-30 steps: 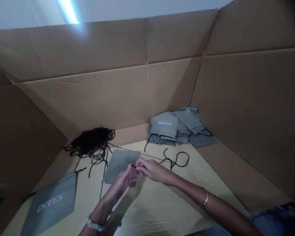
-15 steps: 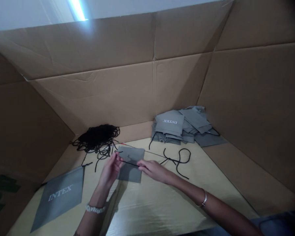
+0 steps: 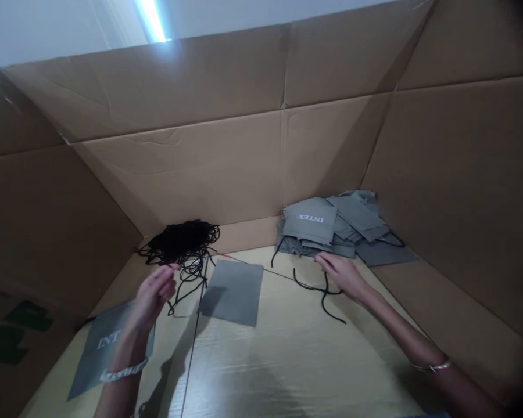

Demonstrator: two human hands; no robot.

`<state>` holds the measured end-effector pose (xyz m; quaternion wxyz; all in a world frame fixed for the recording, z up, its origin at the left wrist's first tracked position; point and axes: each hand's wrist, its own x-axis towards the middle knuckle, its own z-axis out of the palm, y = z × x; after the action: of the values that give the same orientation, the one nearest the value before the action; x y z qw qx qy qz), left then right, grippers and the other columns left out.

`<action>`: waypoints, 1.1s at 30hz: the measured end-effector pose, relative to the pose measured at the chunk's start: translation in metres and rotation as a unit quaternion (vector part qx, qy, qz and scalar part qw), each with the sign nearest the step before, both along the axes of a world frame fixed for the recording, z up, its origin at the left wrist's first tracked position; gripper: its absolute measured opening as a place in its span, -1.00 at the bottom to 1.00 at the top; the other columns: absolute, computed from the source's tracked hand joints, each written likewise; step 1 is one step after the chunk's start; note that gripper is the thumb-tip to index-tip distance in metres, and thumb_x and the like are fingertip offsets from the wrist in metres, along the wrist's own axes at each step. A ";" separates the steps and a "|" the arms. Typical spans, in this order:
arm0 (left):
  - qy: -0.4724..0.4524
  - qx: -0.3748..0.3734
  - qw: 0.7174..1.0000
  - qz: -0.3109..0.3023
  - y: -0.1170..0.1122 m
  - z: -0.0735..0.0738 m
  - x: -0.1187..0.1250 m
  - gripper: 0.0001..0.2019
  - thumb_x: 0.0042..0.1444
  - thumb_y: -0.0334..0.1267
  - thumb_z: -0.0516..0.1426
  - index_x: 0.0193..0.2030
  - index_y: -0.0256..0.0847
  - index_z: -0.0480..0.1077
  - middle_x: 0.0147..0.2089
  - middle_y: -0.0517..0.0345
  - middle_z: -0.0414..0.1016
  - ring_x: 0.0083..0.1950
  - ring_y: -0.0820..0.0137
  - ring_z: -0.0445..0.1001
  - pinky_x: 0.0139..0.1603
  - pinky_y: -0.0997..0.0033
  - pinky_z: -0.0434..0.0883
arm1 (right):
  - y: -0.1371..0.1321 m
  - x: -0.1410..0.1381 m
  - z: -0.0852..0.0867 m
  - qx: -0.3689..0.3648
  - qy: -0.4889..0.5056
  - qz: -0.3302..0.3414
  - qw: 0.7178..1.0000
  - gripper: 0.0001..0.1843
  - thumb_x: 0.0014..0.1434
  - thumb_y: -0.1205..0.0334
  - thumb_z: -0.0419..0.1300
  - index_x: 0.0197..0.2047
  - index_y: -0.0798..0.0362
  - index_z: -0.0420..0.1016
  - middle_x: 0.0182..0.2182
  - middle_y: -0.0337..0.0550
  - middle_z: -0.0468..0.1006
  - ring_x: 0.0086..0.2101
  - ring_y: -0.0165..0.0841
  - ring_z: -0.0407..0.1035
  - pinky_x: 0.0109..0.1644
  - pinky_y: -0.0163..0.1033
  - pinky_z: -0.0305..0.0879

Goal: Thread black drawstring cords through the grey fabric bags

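My left hand (image 3: 157,291) is closed in a pinch in front of a tangled pile of black cords (image 3: 183,241); whatever its fingertips hold is hidden. My right hand (image 3: 342,274) is raised at the front of a heap of grey fabric pouches (image 3: 311,223), its fingers pressed together, and I cannot make out anything in them. Between the hands a plain grey pouch (image 3: 235,293) lies flat. Loose black cord (image 3: 333,315) lies beneath and beside my right hand. Behind my left forearm is another grey pouch (image 3: 91,354) with white INTEX lettering, partly covered.
Tall cardboard walls (image 3: 226,162) enclose the back and both sides of the pale tabletop (image 3: 287,366). A dark seam runs along the table at left. Green tape (image 3: 9,334) is on the left cardboard wall.
My hands have moved apart, the left toward the cords, the right toward the pouch heap. The black cord stretched between them over the middle pouch no longer shows there. The view has shifted slightly.
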<state>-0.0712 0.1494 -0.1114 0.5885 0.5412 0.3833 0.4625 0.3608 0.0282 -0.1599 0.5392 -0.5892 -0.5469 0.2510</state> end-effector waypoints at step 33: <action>0.107 0.244 0.959 0.097 -0.031 0.079 0.080 -0.82 0.12 -0.16 0.26 -0.16 -0.15 0.55 -0.27 0.13 0.64 -0.20 0.42 0.59 -0.11 0.48 0.47 | 0.097 -0.111 0.056 -0.105 -0.305 0.127 0.938 -0.71 0.35 0.26 0.03 0.04 0.05 0.51 -0.07 -0.04 0.58 -0.06 -0.26 0.44 0.03 -0.16 0.29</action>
<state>0.0086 0.1189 -0.0322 0.3460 0.6750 0.3705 0.5361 0.2495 0.1254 -0.1037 0.2449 -0.6160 -0.7264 0.1814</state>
